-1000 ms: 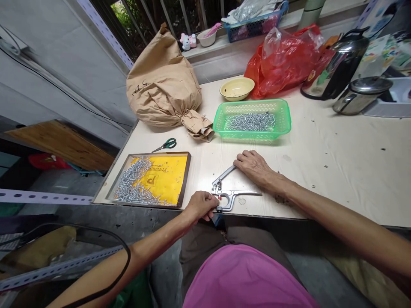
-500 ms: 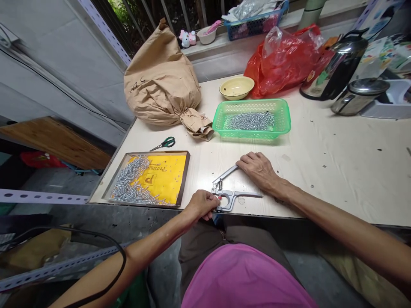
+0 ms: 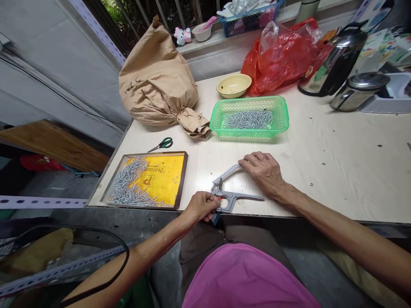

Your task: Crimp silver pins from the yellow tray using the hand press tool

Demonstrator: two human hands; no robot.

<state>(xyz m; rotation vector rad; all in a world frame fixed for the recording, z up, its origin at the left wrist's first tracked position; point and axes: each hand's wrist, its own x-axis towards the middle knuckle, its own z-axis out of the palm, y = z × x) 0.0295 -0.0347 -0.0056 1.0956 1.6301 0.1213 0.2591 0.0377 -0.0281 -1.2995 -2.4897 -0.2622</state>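
Hand press pliers (image 3: pixel 236 196), grey metal with a spring between two spread handles, lie at the table's front edge. My right hand (image 3: pixel 265 172) is closed over the end of the raised upper handle. At the jaw end on the left, my left hand (image 3: pixel 202 204) pinches with thumb and fingers beside a small red part. Whatever is between those fingertips is too small and hidden to make out. To the left lies a shallow tray (image 3: pixel 183 179) with a yellow bottom, holding many small silvery metal pins. Behind the pliers, a green plastic basket (image 3: pixel 248 133) contains more small metal pieces.
Green-handled scissors (image 3: pixel 165 143) lie behind the tray. Farther back are a tied brown paper sack (image 3: pixel 160 81), a cream bowl (image 3: pixel 233 85) and a red plastic bag (image 3: pixel 279 60). An electric kettle (image 3: pixel 335 60) and a lidded metal pot (image 3: pixel 359 92) stand at the right.
The view has shifted slightly. Both hands keep their places on the pliers, with the upper handle still raised; the left fingertips sit a little further over the red part.
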